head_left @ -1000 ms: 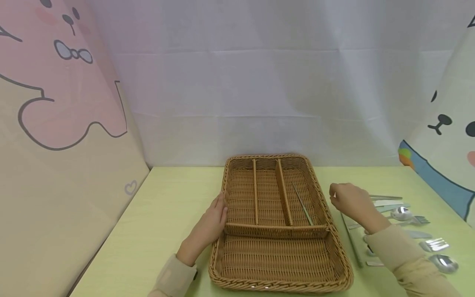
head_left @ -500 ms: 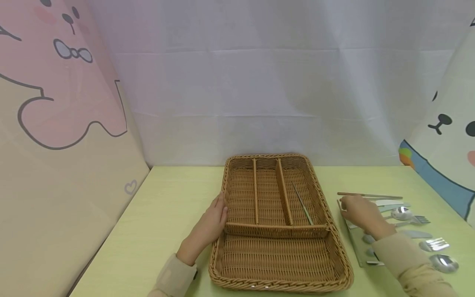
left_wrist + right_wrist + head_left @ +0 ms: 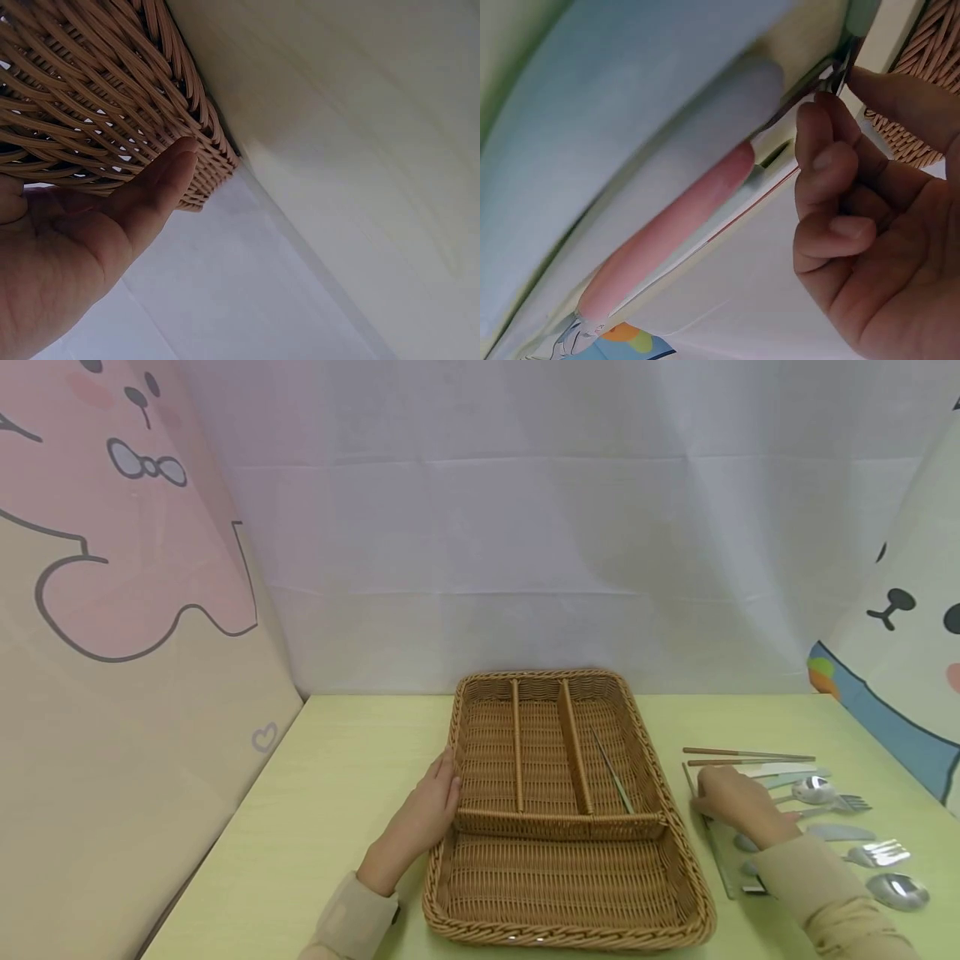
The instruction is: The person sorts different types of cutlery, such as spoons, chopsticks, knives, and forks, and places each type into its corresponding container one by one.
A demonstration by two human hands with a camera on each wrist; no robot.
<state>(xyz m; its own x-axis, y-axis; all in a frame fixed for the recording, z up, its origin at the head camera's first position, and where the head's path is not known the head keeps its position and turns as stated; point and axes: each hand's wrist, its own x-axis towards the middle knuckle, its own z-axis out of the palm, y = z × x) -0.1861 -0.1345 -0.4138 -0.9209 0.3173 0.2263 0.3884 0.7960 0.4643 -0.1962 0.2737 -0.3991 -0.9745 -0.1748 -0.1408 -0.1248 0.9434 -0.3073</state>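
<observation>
My left hand (image 3: 420, 814) rests with straight fingers against the left wall of a brown wicker basket (image 3: 558, 828). The left wrist view has the thumb side lying along the weave. To the basket's right, my right hand (image 3: 738, 802) reaches down among the cutlery. Its thumb and index finger pinch a thin chopstick (image 3: 844, 69) with a green end and metal shaft, which lies along the basket's right side; the other fingers are curled. Another green chopstick (image 3: 612, 772) lies in the basket's upper right compartment.
Brown-handled chopsticks (image 3: 750, 753), a fork (image 3: 881, 854), a spoon (image 3: 897, 891), a knife (image 3: 842, 832) and several more utensils lie on the table right of the basket. Dividers (image 3: 517, 747) split the basket's back. A white curtain (image 3: 480, 635) hangs behind.
My right hand has moved from beside the basket's right rim, right and down onto the cutlery, uncovering the brown chopstick handles. The left hand and basket have stayed put.
</observation>
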